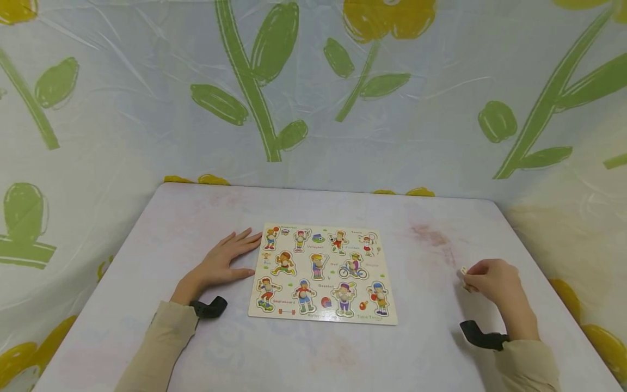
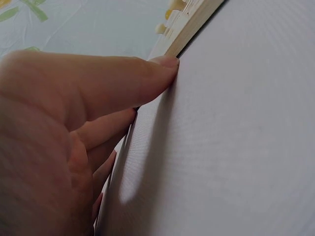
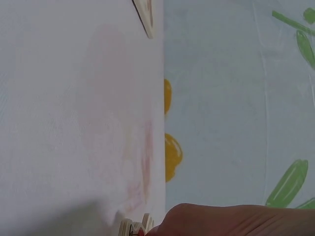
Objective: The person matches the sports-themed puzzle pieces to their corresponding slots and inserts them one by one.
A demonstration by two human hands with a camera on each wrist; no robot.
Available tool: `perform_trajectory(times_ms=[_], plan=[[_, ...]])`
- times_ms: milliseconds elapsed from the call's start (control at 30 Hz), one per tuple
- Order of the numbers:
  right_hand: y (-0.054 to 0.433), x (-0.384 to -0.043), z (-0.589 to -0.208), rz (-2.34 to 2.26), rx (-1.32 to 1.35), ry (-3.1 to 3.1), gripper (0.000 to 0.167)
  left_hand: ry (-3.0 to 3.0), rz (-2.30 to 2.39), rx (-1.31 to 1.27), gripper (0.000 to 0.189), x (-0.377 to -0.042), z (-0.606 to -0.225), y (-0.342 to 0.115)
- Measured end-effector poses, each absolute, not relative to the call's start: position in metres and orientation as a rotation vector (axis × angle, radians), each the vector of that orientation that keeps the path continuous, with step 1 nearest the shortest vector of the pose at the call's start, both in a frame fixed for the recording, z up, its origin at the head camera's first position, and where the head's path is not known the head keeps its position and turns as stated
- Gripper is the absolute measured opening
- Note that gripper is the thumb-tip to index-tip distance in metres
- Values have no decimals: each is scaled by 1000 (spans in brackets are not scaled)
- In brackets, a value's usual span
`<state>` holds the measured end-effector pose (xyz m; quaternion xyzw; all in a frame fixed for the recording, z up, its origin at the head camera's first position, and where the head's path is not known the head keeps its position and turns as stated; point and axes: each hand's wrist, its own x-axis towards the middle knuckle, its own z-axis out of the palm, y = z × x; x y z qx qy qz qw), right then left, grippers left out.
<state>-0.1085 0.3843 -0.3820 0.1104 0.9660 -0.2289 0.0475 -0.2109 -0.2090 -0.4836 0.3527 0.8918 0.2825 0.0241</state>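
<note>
A wooden puzzle board [image 1: 323,289] printed with sports figures lies flat on the table, several of its pieces bearing small round knobs. My left hand [image 1: 226,264] rests at the board's left edge, fingers stretched out and the thumb apart from them. Seen from the left wrist, the thumb [image 2: 123,81] touches the corner of the board [image 2: 194,29]. To the right of the board, my right hand [image 1: 499,282] pinches a small wooden puzzle piece [image 1: 463,272] between thumb and fingers. In the right wrist view the piece [image 3: 127,227] shows only at the bottom edge, its picture mostly hidden.
The white table [image 1: 323,359] carries reddish stains [image 1: 433,237] right of the board. Behind it hangs a pale sheet [image 1: 416,147] with printed flowers and green leaves. Each wrist wears a black camera mount, one left [image 1: 210,308] and one right [image 1: 482,336].
</note>
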Motion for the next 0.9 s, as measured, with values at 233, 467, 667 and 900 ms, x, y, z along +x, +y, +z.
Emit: perform_trajectory(times_ms=[233, 467, 667, 900], plan=[[371, -120, -377, -734, 319, 2933, 18, 2766, 875, 1101, 77, -212, -485, -210], [353, -130, -371, -764, 263, 2953, 16, 2775, 865, 1104, 77, -212, -486, -210], [339, -139, -367, -806, 235, 2966, 15, 2774, 870, 1112, 77, -212, -484, -209], [319, -148, -362, -854, 202, 2987, 12, 2769, 860, 1103, 78, -212, -485, -209]])
